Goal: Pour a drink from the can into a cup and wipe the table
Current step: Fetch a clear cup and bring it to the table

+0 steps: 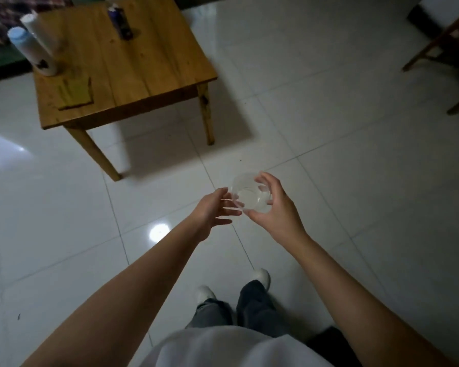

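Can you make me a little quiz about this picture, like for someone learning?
1. True or false: the clear cup stands on the table.
2. Which hand grips the cup: A left hand, B right hand?
3. Fill in: the yellow cloth lies on the ____.

Key:
1. False, it is held over the floor.
2. B; the left hand's fingers only reach its rim.
3. Table.
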Motion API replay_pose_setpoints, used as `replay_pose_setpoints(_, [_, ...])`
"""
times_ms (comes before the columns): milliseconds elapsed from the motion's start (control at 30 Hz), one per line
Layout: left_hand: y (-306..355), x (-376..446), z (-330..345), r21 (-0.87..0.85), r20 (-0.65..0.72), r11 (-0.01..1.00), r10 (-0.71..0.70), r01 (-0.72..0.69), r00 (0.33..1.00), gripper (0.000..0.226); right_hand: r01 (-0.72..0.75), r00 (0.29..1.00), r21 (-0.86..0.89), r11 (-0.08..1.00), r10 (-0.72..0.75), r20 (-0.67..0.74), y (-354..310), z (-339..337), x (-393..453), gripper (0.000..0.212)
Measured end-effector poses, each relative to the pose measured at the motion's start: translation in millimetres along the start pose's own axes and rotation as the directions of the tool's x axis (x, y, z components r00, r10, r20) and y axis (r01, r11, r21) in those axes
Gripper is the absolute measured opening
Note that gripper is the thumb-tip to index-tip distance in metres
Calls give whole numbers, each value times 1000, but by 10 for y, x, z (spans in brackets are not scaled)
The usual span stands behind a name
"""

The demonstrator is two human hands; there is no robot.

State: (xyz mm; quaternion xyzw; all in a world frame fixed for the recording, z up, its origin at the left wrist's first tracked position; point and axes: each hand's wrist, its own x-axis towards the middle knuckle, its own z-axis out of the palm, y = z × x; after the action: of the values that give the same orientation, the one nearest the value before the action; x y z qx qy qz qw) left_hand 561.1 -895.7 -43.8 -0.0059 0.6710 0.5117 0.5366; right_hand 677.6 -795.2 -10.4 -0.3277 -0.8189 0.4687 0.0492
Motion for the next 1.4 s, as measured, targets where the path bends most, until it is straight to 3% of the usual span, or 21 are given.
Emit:
replay_pose_setpoints(400, [320,407,1387,96,136,995,-2,-11,991,41,-45,978,71,996,59,-201,768,-1133,4,74])
replay_pose_setpoints(733, [712,862,2131,135,194,990,5,-31,981,37,-71,964,91,993,91,-248,1177,-1814,402,73])
replay_pose_setpoints(1000, [1373,1714,2548,169,265,984,6,-53,964,40,-76,951,84,994,98,-293,1389,-2382,1305,71])
replay_pose_setpoints(1400, [2920,3081,3074,204,294,977,-4,-58,956,38,-97,934,81,992,119,-336,1369,-3355,3074,72])
